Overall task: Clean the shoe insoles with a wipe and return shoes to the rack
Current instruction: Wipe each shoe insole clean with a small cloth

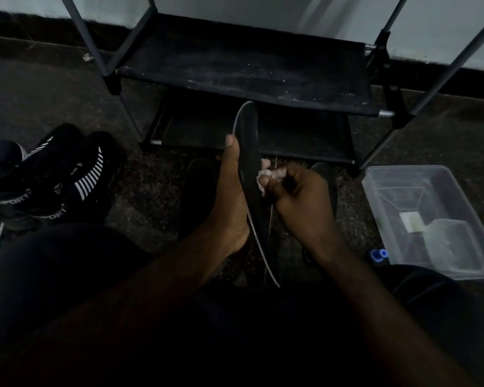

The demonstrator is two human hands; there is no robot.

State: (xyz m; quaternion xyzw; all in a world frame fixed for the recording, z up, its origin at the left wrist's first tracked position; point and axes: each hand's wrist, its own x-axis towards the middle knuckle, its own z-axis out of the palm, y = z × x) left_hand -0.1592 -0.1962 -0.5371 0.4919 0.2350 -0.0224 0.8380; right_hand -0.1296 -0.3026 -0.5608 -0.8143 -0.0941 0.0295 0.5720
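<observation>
Insole point(250, 141) held edge-up, left hand point(231, 191) gripping it, right hand point(299, 196) pinching wipe point(263, 175) against it, rack point(246, 71) just beyond

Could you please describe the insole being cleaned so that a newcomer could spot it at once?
Start at the black shoe rack. In front of its lowest shelf, the left hand holds a black insole on edge while the right hand presses a white wipe to it. Unlike the dark pieces flat on the floor beside it, it alone is raised.
</observation>
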